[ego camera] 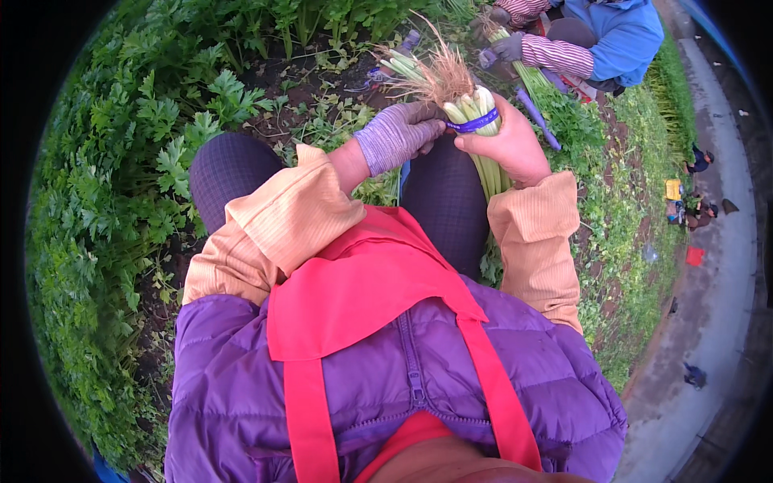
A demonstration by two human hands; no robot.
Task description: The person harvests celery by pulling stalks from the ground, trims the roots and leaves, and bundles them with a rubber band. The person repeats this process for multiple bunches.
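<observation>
A bunch of celery (pixel 483 111) is held over my right knee, its pale stalk bases and brown roots (pixel 447 78) pointing up and away from me. A purple band (pixel 474 122) with printed writing wraps around the stalks just below the roots. My bare right hand (pixel 513 142) grips the bunch from the right, thumb across the stalks below the band. My left hand (pixel 398 134), in a light purple knitted glove, has its fingers pinched together at the band's left end. The lower stalks and leaves run down between my right knee and right forearm.
Standing celery plants (pixel 121 199) fill the left side. Another bunch (pixel 401 63) lies beyond my hands. At upper right, a co-worker in a blue top (pixel 628 42) holds celery with gloved hands (pixel 507 47). A purple strip (pixel 537 118) lies nearby. A paved road (pixel 712 290) curves along the right.
</observation>
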